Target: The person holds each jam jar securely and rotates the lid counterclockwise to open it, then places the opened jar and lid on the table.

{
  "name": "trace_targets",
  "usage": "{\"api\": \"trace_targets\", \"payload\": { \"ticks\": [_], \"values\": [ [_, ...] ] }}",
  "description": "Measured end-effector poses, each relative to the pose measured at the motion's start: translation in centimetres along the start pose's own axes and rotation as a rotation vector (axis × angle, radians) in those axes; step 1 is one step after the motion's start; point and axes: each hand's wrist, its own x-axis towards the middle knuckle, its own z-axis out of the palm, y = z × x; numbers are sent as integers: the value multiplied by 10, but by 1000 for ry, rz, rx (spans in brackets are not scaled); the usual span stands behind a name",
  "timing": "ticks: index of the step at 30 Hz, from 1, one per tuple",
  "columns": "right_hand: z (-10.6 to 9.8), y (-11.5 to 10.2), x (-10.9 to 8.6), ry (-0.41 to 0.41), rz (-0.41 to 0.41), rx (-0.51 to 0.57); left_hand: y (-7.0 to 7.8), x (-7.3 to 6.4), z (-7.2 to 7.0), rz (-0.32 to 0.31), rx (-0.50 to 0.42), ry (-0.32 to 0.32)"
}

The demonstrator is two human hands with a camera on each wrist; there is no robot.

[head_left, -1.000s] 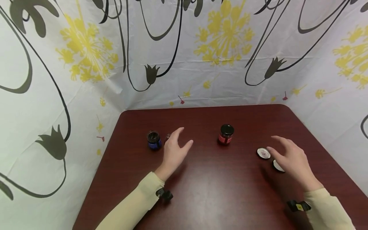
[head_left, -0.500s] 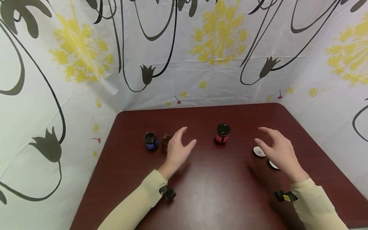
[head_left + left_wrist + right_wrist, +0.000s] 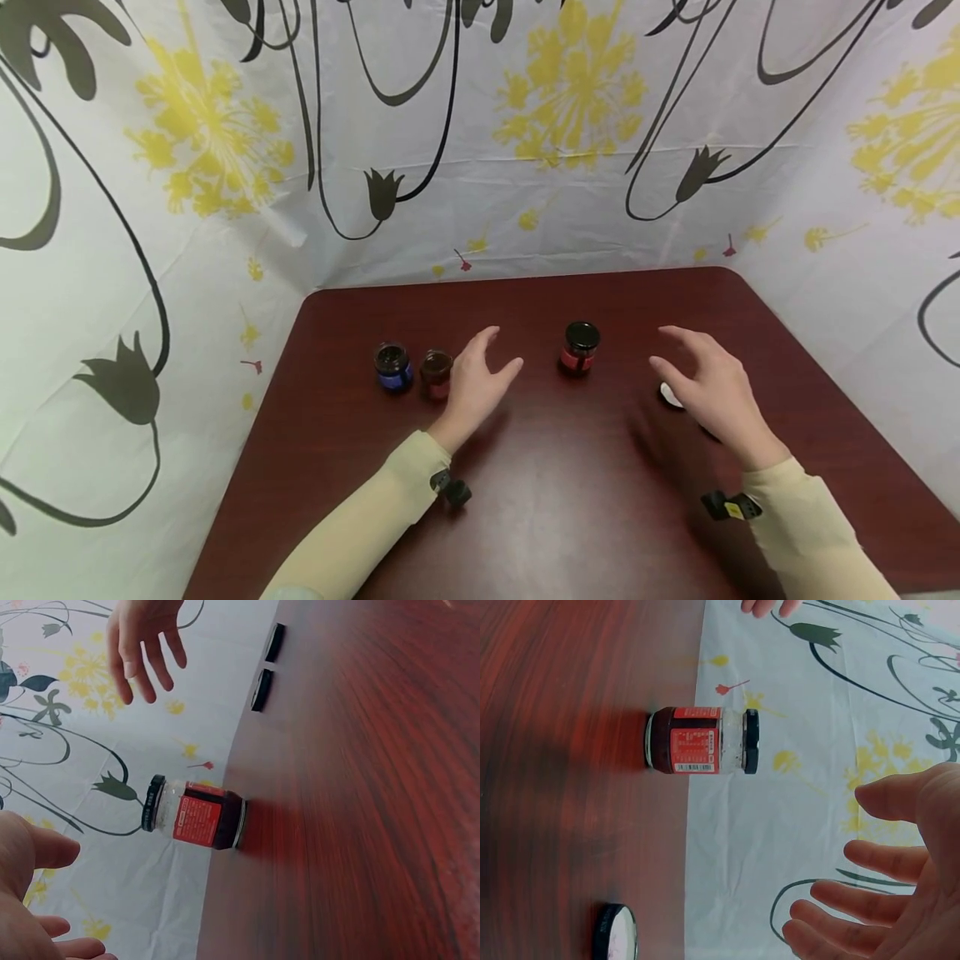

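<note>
A glass jar with a red label and a black lid (image 3: 580, 348) stands upright on the table between my two hands. My left hand (image 3: 477, 385) hovers to its left, fingers spread from the thumb and holding nothing. To the jar's right, my right hand (image 3: 708, 387) is also in the air with a gap between thumb and fingers. Just left of my left hand are a lidless jar with a red label (image 3: 437, 374) and a lidless jar with a blue label (image 3: 393, 367). A loose lid (image 3: 670, 396), white inside up, lies partly behind my right hand.
The dark red-brown table (image 3: 555, 500) has rounded far corners. A white floral cloth (image 3: 450, 217) hangs along its back and sides. In the left wrist view a second loose lid (image 3: 275, 643) lies near the first.
My left hand has moved right, uncovering the lidless red-label jar. My right hand has moved left toward the lidded jar, now covering most of the loose lids. The view shifted slightly.
</note>
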Motion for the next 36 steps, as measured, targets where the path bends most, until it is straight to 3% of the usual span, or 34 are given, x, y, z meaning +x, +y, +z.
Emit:
{"api": "trace_targets", "payload": {
  "ticks": [17,25,36],
  "values": [
    [6,-11,4,31,-25,20,4,11,41,-65,-34,-74],
    [8,-15,6,40,-39,23,7,17,51,-66,-53,-82],
    [7,-21,10,36,-42,54,11,23,65,-115,-83,-114]
  ]
}}
